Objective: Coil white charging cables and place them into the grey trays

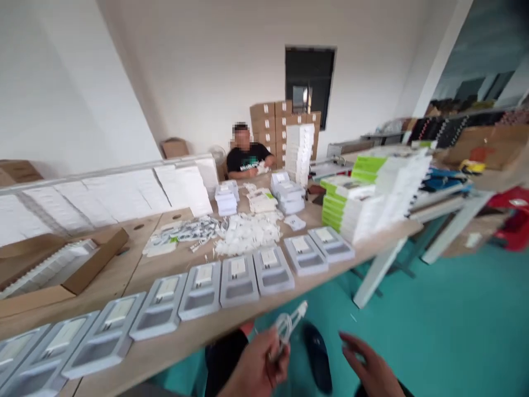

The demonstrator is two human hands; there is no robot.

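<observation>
A coiled white charging cable (286,326) is gripped in the closed fingers of my left hand (260,364), in front of the table edge. To its right, my right hand (371,368) hangs over the floor, empty, thumb and fingers apart. A row of grey moulded trays (241,296) runs along the table's near edge. In the upper part of each tray sits a flat white block (238,267) with two prongs; the lower recesses visible to me hold nothing. Behind the row lie a heap of small white pieces (248,234) and a pile of bundled cables (194,229).
White-and-green boxes (351,198) are stacked at the table's right end. An open carton (95,270) lies at the left. A person in a black shirt (248,158) sits across the table. A dark slipper (317,353) is on the green floor.
</observation>
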